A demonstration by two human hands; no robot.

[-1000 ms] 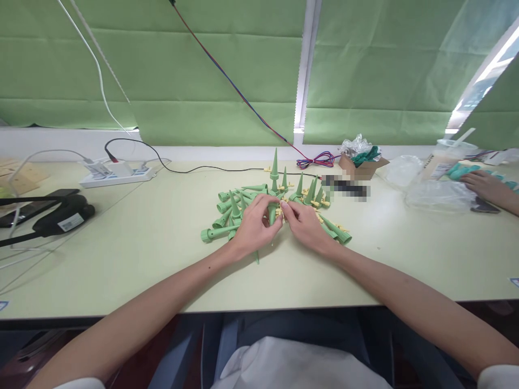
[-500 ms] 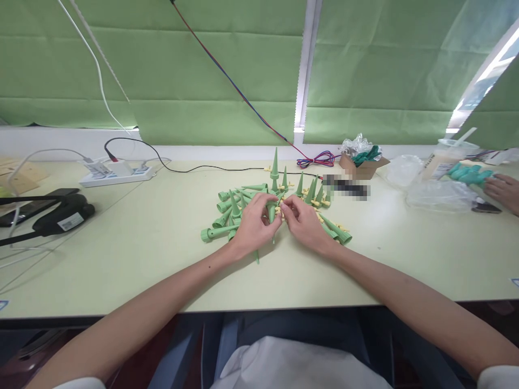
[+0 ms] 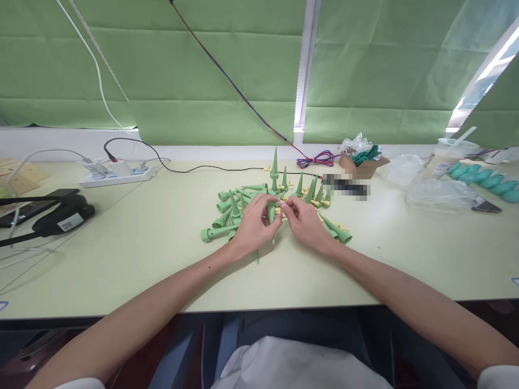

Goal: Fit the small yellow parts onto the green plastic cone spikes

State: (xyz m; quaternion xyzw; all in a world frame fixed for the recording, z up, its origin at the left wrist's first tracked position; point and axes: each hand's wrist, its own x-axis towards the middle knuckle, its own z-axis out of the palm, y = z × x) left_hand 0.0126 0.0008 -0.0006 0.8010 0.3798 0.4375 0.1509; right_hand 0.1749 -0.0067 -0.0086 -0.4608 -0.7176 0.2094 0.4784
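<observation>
A heap of green plastic cone spikes (image 3: 227, 208) lies mid-table, some upright, some on their sides, with small yellow pieces (image 3: 343, 228) scattered among them. My left hand (image 3: 255, 227) is closed around one green cone (image 3: 271, 213), held tip down over the pile. My right hand (image 3: 305, 224) faces it, thumb and forefinger pinched on a small yellow piece right at the cone's top end. Both hands touch at the fingertips above the heap. Another cone tip (image 3: 256, 258) pokes out below my left wrist.
A white power strip (image 3: 117, 174) with cables lies back left; a black device (image 3: 60, 215) sits at the far left. Back right are a small cardboard box (image 3: 363, 162), clear plastic bags (image 3: 436, 194), a plastic cup (image 3: 446, 154) and teal parts (image 3: 484, 181). Red-blue wire (image 3: 316, 160) trails behind.
Another person's hand at the far right edge has drawn out of view, leaving the teal parts lying there. My own hands stay together on the cone, fingers shifting slightly.
</observation>
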